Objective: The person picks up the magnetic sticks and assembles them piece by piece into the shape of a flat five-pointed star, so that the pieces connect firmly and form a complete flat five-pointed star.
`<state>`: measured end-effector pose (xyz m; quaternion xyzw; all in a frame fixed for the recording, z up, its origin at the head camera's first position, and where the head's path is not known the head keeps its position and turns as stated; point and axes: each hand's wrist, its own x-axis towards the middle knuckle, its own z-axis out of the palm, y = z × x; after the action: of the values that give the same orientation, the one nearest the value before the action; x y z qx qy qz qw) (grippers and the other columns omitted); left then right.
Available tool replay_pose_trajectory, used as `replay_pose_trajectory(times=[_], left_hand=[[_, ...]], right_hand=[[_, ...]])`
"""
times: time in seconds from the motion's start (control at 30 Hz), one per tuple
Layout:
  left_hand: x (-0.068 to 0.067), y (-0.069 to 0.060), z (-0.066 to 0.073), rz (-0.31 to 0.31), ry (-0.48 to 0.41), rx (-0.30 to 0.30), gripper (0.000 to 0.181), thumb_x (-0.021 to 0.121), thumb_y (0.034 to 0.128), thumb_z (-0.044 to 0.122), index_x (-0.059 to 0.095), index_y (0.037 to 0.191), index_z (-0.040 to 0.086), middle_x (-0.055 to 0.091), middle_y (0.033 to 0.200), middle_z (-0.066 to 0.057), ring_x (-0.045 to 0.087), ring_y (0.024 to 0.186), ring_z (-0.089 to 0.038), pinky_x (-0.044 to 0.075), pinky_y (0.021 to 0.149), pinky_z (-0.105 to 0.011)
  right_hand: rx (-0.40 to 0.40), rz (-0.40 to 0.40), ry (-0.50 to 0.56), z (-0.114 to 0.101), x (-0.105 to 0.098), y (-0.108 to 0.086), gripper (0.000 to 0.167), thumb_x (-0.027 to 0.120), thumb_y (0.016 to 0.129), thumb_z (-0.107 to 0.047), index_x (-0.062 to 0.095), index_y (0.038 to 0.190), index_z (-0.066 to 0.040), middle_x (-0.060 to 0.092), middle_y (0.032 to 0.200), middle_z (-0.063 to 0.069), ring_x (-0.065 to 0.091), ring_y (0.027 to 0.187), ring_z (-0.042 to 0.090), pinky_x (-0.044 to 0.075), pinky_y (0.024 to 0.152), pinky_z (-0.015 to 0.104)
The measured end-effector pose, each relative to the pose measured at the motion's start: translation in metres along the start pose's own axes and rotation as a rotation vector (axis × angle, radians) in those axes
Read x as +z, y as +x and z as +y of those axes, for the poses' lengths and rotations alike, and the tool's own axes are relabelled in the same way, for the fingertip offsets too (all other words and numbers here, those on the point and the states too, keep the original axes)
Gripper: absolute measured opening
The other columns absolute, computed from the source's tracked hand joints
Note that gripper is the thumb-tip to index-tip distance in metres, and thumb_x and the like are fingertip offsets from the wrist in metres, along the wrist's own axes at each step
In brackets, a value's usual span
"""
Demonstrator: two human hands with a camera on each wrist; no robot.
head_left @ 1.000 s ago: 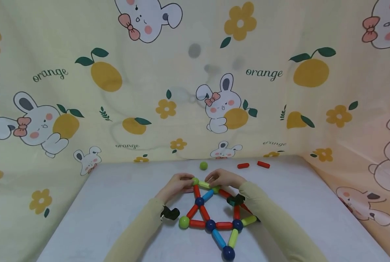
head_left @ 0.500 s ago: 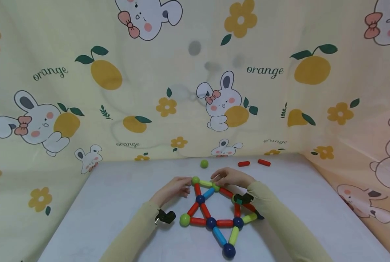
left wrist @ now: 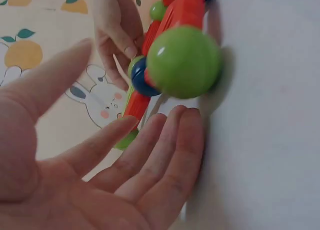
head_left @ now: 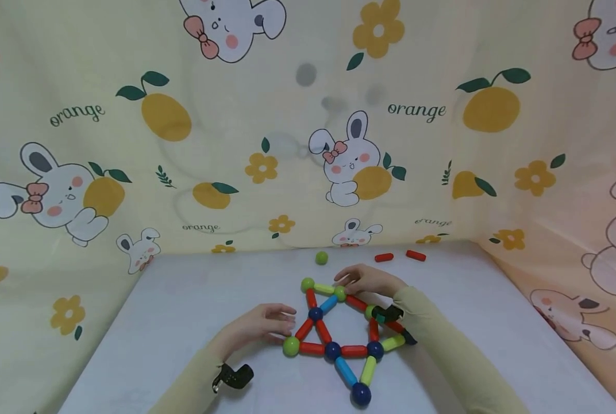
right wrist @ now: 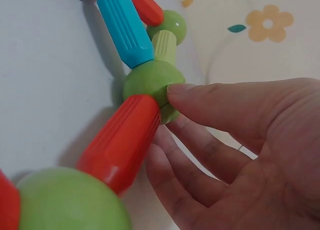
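A flat frame of magnetic rods and balls lies on the table, with red, blue and yellow-green rods joined at green and navy balls. Beside its left corner is my left hand [head_left: 256,326], fingers spread and holding nothing, close to a green ball [head_left: 291,347]. In the left wrist view that green ball [left wrist: 184,62] sits just beyond the fingertips. My right hand [head_left: 371,280] is at the far side of the frame. Its thumb and fingers pinch a green ball [right wrist: 150,84], where a blue rod [right wrist: 126,27], a red rod [right wrist: 122,142] and a yellow-green rod [right wrist: 165,45] meet.
Behind the frame lie a loose green ball [head_left: 321,257] and two red rods, one left [head_left: 384,257] and one right [head_left: 416,255]. A printed cloth [head_left: 266,115] with rabbits and oranges stands around the white table [head_left: 184,299].
My left hand has let go of the far-left green ball and moved nearer, down to the left corner ball. The right hand has shifted slightly right, off the yellow-green rod, to the ball.
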<state>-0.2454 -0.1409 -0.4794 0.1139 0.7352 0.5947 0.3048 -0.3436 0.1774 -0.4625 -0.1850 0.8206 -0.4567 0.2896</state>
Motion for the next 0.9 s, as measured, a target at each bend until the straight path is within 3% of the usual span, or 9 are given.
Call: replay_pose_trajectory(times=[0.27, 0.47, 0.67, 0.9], left_hand=[[0.019, -0.012, -0.005, 0.089, 0.117, 0.044, 0.046, 0.080, 0.0778, 0.014, 0.061, 0.119, 0.004, 0.067, 0.104, -0.007, 0.065, 0.089, -0.023, 0.056, 0.073, -0.035], [0.025, -0.017, -0.003, 0.150, 0.183, 0.068, 0.041, 0.080, 0.0770, 0.011, 0.063, 0.113, 0.002, 0.068, 0.096, -0.006, 0.064, 0.085, -0.021, 0.056, 0.069, -0.034], [0.011, -0.021, -0.007, 0.152, 0.190, 0.122, 0.036, 0.078, 0.0789, 0.011, 0.063, 0.109, -0.001, 0.070, 0.094, -0.007, 0.065, 0.085, -0.020, 0.056, 0.068, -0.033], [-0.019, -0.019, -0.008, 0.195, 0.305, 0.168, 0.030, 0.071, 0.0848, 0.008, 0.062, 0.112, -0.002, 0.067, 0.101, -0.008, 0.063, 0.091, -0.022, 0.055, 0.074, -0.034]], right_hand=[[0.002, -0.009, 0.018, 0.001, -0.002, 0.000, 0.037, 0.060, 0.092, -0.004, 0.055, 0.129, -0.002, 0.062, 0.120, 0.009, 0.057, 0.108, 0.023, 0.049, 0.092, 0.039], [0.004, 0.005, 0.023, 0.001, 0.002, 0.000, 0.035, 0.059, 0.093, -0.004, 0.057, 0.127, -0.003, 0.062, 0.120, 0.009, 0.057, 0.107, 0.023, 0.049, 0.091, 0.039], [0.013, 0.020, 0.011, -0.001, 0.006, 0.001, 0.034, 0.060, 0.091, -0.004, 0.058, 0.125, -0.003, 0.062, 0.117, 0.009, 0.058, 0.103, 0.021, 0.050, 0.088, 0.036], [-0.065, 0.025, -0.020, 0.004, 0.011, -0.002, 0.036, 0.063, 0.091, -0.006, 0.057, 0.125, -0.001, 0.062, 0.116, 0.009, 0.058, 0.103, 0.024, 0.050, 0.088, 0.037]])
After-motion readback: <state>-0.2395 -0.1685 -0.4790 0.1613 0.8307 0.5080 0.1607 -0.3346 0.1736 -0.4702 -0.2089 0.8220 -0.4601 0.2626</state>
